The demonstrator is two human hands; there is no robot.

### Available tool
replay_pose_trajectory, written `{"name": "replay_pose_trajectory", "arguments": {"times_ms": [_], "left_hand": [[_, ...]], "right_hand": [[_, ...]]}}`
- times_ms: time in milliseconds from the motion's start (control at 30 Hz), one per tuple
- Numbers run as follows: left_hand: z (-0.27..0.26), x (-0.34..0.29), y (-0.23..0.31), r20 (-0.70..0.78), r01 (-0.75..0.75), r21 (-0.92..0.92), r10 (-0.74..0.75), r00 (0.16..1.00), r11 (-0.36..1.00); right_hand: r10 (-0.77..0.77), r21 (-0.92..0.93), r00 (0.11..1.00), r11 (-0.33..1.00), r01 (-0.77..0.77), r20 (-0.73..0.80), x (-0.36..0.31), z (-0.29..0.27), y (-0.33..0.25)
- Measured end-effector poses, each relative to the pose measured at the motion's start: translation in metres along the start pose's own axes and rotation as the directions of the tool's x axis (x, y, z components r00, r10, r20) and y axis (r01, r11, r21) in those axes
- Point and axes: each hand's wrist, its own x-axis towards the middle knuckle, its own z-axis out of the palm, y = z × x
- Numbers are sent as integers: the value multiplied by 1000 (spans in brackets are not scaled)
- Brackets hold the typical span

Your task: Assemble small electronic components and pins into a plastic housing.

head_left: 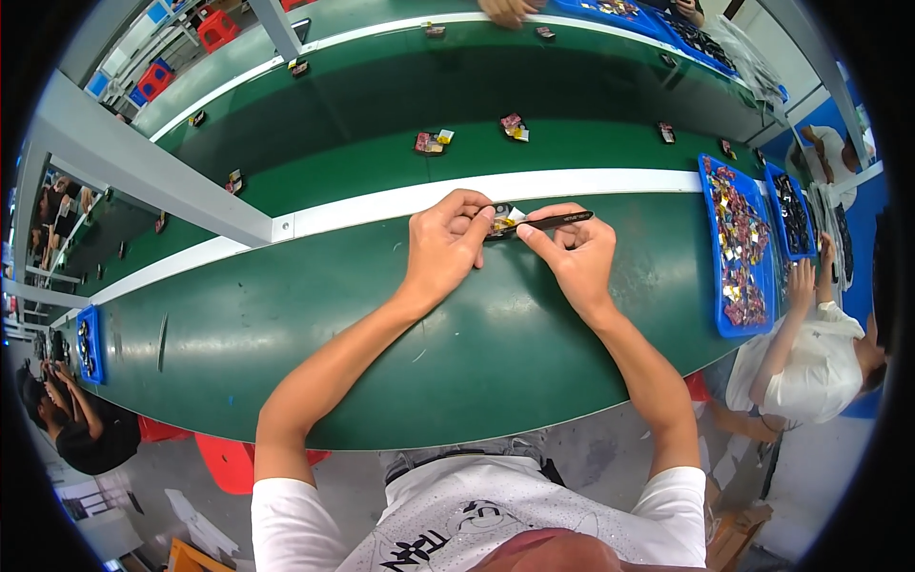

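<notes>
A small part point(502, 221) with a white tab is pinched between the fingers of the left hand point(446, 240) just above the green belt point(315, 315), beside the white strip point(591, 184). Black tweezers point(543, 223) are gripped by the right hand point(572, 255), their tip laid against the part. Right of the hands, a blue tray point(713, 286) is heaped with red, yellow and silvery pieces. Beyond the strip, small red-and-yellow packets point(431, 142) are scattered along the far belt.

- Small component with white label tab point(503, 219), pinched at the inner edge of the bench's white stripe.
- Red and yellow wrapped pieces point(431, 142) and point(515, 127), mid-belt.
- Blue tray point(713, 250) heaped with wrapped pieces, right end.
</notes>
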Motion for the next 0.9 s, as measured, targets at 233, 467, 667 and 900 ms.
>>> {"name": "replay_pose_trajectory", "arguments": {"times_ms": [233,467,667,900], "left_hand": [[5,-1,-8,8,-184,114,184,983,976],[6,-3,-8,-1,-322,167,327,945,932],[1,-1,0,41,-66,11,65,997,998],[-5,6,-1,172,106,-173,-76,982,979]], "right_hand": [[221,210,974,951,-227,51,4,-3,-8],[347,211,931,907,-364,115,7,-7,-19],[307,200,943,923,-327,124,7,-7,-19],[90,216,992,971,-106,85,2,-9,5]]}}
